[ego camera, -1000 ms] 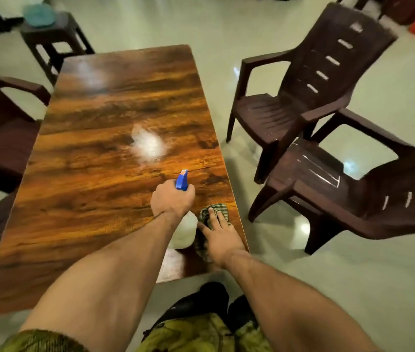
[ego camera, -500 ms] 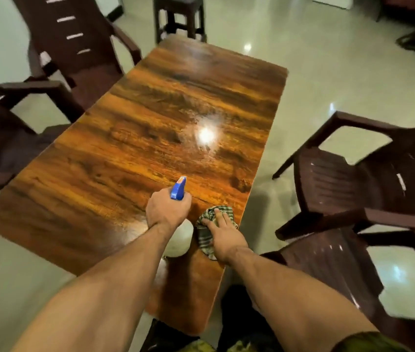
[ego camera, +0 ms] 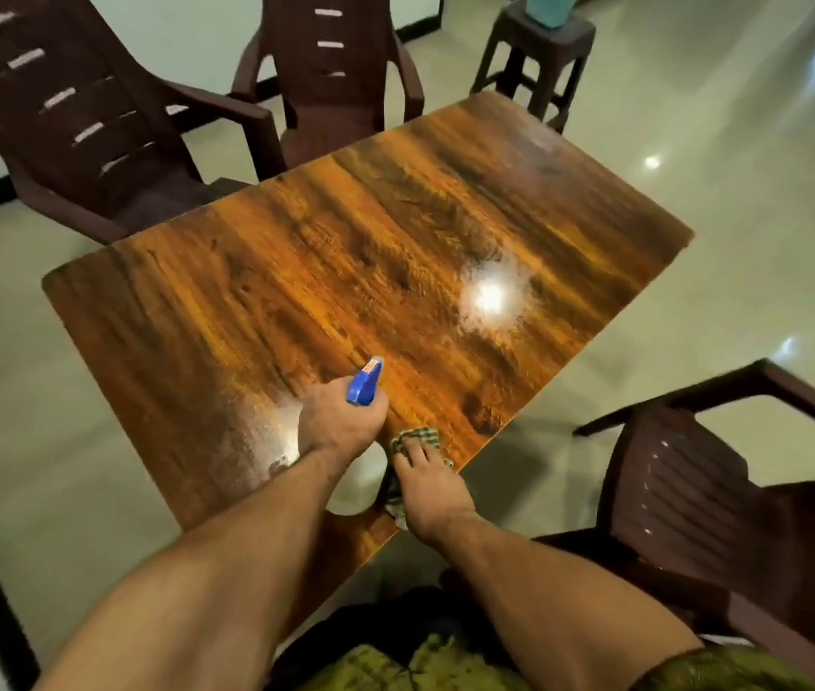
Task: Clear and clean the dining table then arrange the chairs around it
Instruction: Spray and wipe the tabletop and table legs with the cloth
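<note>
Step in hand, as judged: wetting and wiping of the table [ego camera: 345, 231]. A wet sheen is noted on the wood just at 9 o'clock of the left hand [ego camera: 340, 428]; the half toward 12 o'clock looks dry.

Method advised: spray is best laid in short bursts across the dry half. It is then wiped along the grain in overlapping passes, with the cloth [ego camera: 420, 434] kept flat and the edges included. Overspray onto the chairs at 10 o'clock [ego camera: 71, 117], 12 o'clock [ego camera: 330, 67] and 4 o'clock [ego camera: 719, 491] is to be avoided.

Pose: the spray bottle [ego camera: 364, 384] is clenched in the left hand above the table's 6 o'clock corner, blue nozzle aimed toward 1 o'clock. The cloth lies by the table edge, just at 3 o'clock of the bottle. It is pressed down under the right hand [ego camera: 433, 491], whose fingers are laid straight; nothing is gripped. Both forearms are extended forward, the hands close together.
</note>
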